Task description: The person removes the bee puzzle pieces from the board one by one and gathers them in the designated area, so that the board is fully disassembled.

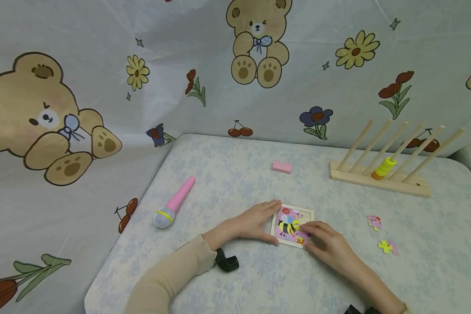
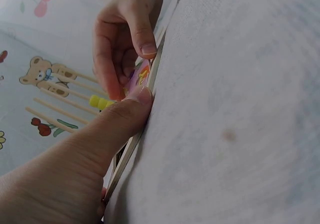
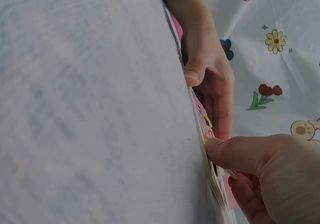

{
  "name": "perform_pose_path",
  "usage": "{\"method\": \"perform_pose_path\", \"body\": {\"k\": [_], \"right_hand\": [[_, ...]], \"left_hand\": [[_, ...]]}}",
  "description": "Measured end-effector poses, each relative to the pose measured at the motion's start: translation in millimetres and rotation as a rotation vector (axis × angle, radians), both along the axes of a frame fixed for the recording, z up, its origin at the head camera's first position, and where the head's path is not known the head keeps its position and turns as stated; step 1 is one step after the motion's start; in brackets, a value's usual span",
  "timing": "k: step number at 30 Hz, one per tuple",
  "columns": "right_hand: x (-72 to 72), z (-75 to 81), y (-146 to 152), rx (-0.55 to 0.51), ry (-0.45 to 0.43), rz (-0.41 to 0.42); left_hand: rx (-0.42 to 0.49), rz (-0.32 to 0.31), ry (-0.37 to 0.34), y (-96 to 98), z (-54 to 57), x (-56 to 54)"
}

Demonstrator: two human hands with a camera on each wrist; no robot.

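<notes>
A small square jigsaw puzzle (image 1: 288,237) with a bee picture lies in a pale wooden frame; bare tray shows at its upper right. My left hand (image 1: 255,221) holds the frame's left side, fingers at the far corner and thumb at the near edge. In the left wrist view that thumb (image 2: 137,96) presses on the rim. Over the right part of the picture, my right hand (image 1: 331,244) curls its fingers, index fingertip down on the bee. Between its thumb and fingers a thin edge of a puzzle piece (image 3: 231,174) shows, mostly hidden.
Two loose puzzle pieces (image 1: 387,247) (image 1: 374,222) lie right of the frame. A wooden peg rack (image 1: 380,181) with yellow and orange beads stands at the back right. A pink block (image 1: 282,167) sits behind the puzzle, and a pink toy microphone (image 1: 174,205) lies at the left.
</notes>
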State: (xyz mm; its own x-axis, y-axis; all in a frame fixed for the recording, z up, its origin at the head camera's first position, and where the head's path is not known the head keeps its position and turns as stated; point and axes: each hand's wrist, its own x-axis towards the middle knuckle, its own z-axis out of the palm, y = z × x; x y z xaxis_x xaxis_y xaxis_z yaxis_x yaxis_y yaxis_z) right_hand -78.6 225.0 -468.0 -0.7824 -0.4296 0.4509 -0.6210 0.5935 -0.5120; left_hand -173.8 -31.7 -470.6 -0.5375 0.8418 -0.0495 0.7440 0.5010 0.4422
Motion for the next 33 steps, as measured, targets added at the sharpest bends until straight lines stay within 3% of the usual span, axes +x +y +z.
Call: {"method": "perform_pose_path", "body": {"k": [10,23,33], "right_hand": [[1.2,-0.6,0.1,0.024,0.005,-0.029],[-0.9,-1.0,-2.1,0.014,0.089,0.011],[-0.5,-2.0,-2.0,-0.018,0.000,-0.010]], "left_hand": [[-0.015,0.002,0.004,0.9,0.7,-0.1],[-0.014,0.005,0.005,1.1,2.6,-0.4],[0.000,0.006,-0.003,0.2,2.1,1.1]]}}
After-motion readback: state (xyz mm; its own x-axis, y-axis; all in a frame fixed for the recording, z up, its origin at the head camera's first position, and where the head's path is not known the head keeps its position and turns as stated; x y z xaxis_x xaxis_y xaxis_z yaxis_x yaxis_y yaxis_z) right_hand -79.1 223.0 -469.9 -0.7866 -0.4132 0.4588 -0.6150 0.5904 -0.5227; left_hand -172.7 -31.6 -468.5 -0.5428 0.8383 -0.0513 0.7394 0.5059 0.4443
